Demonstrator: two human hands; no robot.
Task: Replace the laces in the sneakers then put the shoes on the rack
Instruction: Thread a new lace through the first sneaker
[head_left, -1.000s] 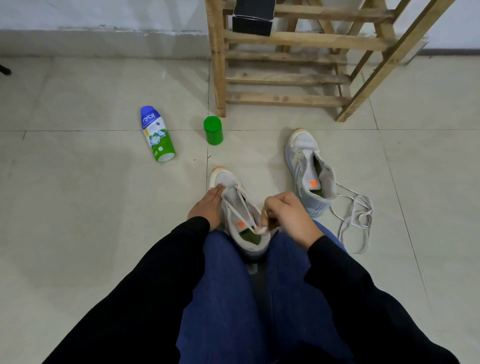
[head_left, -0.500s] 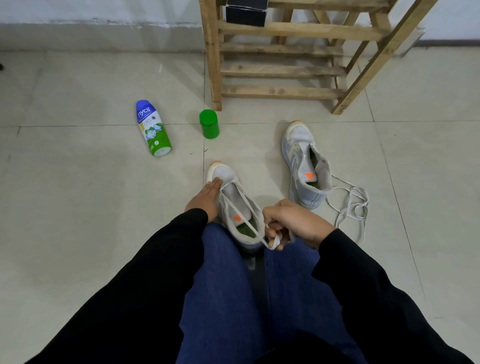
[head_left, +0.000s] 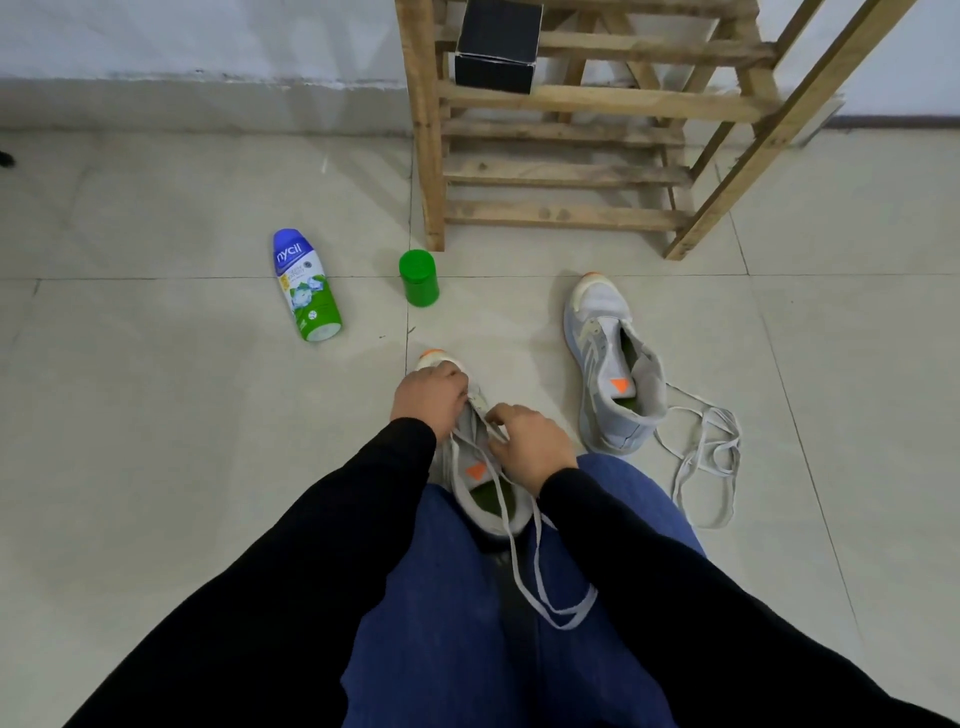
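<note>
Pale glossy floor tiles (head_left: 156, 467) carry a grey sneaker (head_left: 488, 499). The left hand (head_left: 428, 397) curls over its toe and the right hand (head_left: 530, 441) pinches its flat lace (head_left: 524, 571). A second sneaker (head_left: 613, 364) and a loose lace (head_left: 706, 457) lie to the right. Behind are a slatted wooden rack (head_left: 561, 174), a black box (head_left: 496, 47), a fallen bottle (head_left: 306, 286) and a green cap (head_left: 418, 278).

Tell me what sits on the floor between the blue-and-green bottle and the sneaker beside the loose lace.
Head view: a small green container stands upright there, apart from both the bottle and the sneaker; nothing else lies between.
</note>
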